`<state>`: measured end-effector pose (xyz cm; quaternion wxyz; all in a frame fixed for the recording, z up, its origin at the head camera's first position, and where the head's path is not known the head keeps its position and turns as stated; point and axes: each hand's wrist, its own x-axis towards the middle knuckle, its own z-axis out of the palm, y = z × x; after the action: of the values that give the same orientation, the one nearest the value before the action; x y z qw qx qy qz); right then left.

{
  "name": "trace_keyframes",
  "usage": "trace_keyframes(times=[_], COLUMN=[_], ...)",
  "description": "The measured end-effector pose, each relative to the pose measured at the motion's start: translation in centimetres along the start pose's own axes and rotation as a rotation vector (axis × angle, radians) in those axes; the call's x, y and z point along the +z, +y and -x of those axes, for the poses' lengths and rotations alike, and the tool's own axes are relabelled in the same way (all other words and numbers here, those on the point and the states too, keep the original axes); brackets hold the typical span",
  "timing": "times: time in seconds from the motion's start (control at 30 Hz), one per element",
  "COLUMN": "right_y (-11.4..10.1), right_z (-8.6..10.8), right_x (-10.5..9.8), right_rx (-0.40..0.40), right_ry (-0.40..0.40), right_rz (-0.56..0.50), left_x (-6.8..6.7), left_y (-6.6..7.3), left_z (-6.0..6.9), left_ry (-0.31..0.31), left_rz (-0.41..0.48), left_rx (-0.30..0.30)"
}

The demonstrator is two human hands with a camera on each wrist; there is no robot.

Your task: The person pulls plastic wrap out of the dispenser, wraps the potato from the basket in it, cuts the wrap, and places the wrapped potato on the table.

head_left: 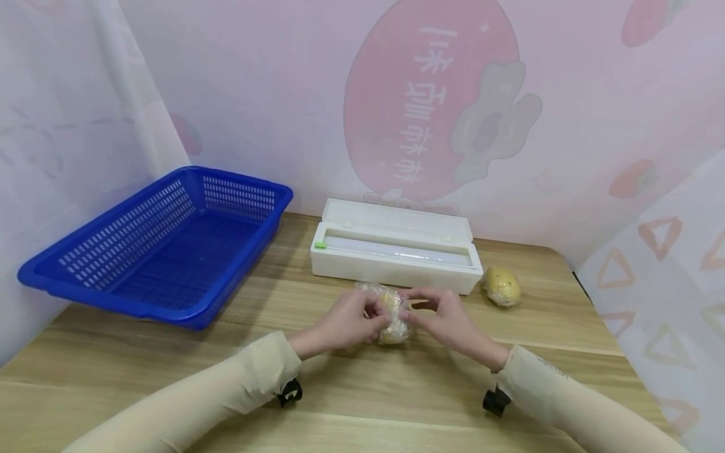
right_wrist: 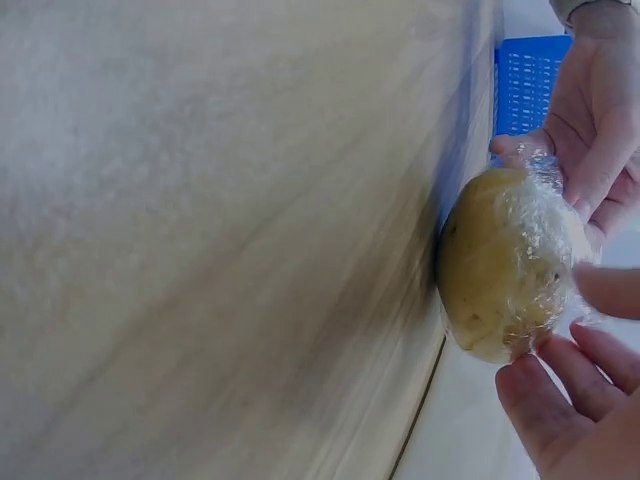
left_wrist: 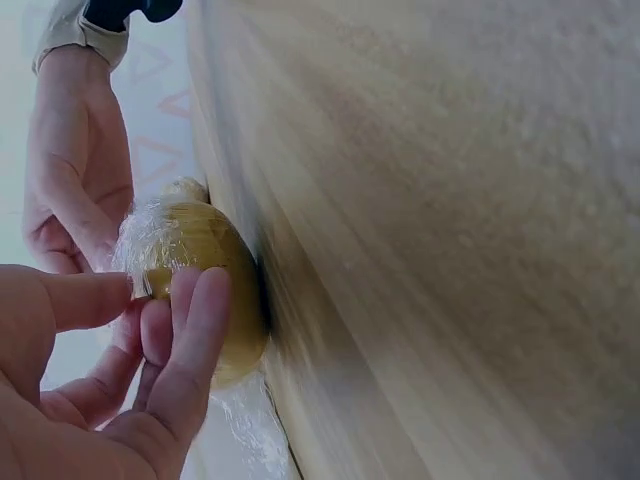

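Observation:
A potato [head_left: 393, 314] in crinkled cling film sits on the wooden table between my two hands. My left hand [head_left: 354, 319] holds its left side; in the left wrist view the thumb and fingers [left_wrist: 195, 330] pinch at the film over the potato [left_wrist: 232, 260]. From the other side my right hand [head_left: 444, 318] grips the film, thumb and fingertips [right_wrist: 530, 385] curled against the potato [right_wrist: 490, 260] in the right wrist view. Loose film [head_left: 370, 288] sticks out at its far left end. Exactly how much film each hand holds is hidden.
Just behind the hands stands a white cling film box [head_left: 391, 269], lid up, with a film roll and a green slider [head_left: 320, 245]. To its right lies another film-wrapped potato [head_left: 501, 286]. A blue plastic basket [head_left: 136, 308] stands at the left. A printed curtain [head_left: 272, 94] hangs behind the table.

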<state>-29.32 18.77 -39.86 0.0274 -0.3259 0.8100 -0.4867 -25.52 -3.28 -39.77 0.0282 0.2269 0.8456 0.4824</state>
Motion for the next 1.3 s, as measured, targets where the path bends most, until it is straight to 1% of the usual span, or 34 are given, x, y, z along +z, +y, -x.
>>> trace_keyframes(times=[0.07,0.13,0.23,0.27,0.37,0.47,0.53,0.63,0.67,0.73,0.83,0.93,1.03,1.17,1.23,1.3], right_y=[0.1,0.1,0.0,-0.1,-0.3,-0.4,-0.5,-0.4,-0.4,-0.2,0.3,1.0,1.5,1.7,1.7,1.8], right_z=[-0.1,-0.2,-0.4,-0.5,-0.6,-0.6,-0.6,-0.7,-0.7,-0.7,-0.7,-0.7,-0.4,0.3,0.5,0.5], right_x=[0.1,0.1,0.1,0.1,-0.1,-0.2,-0.3,-0.3,-0.4,-0.4,-0.5,-0.6,-0.8,-1.0,-1.0,-0.9], right_rx=[0.048,0.096,0.133,0.135,0.131,0.124,0.121,0.121,0.124,0.125,0.108,0.054,-0.032,-0.126,-0.15,-0.167], right_ry=[0.031,0.055,0.063,0.062,0.057,0.054,0.053,0.042,0.037,0.027,0.011,-0.009,-0.048,-0.098,-0.104,-0.104], right_rz=[-0.004,-0.014,-0.05,-0.054,-0.056,-0.053,-0.054,-0.063,-0.067,-0.083,-0.107,-0.119,-0.113,0.024,0.114,0.174], left_x=[-0.1,-0.1,-0.2,-0.3,-0.3,-0.5,-0.6,-0.8,-0.9,-1.0,-1.2,-1.4,-1.5,-1.5,-1.6,-1.6], left_y=[-0.2,-0.3,-0.4,-0.4,-0.5,-0.4,-0.5,-0.6,-0.7,-0.9,-1.1,-1.1,-1.1,-1.2,-1.2,-1.2], left_z=[-0.1,-0.2,-0.3,-0.3,-0.3,-0.3,-0.3,-0.5,-0.5,-0.7,-1.1,-1.3,-1.4,-1.6,-1.7,-1.7], left_ry=[0.016,0.029,0.061,0.074,0.117,0.121,0.094,0.039,0.024,0.001,-0.017,-0.03,-0.042,-0.055,-0.057,-0.063], left_rz=[-0.047,-0.067,-0.095,-0.117,-0.189,-0.266,-0.318,-0.391,-0.411,-0.423,-0.406,-0.375,-0.346,-0.322,-0.322,-0.313], left_rx=[-0.001,-0.016,-0.007,0.01,0.109,0.232,0.293,0.336,0.34,0.34,0.329,0.307,0.278,0.254,0.25,0.246])
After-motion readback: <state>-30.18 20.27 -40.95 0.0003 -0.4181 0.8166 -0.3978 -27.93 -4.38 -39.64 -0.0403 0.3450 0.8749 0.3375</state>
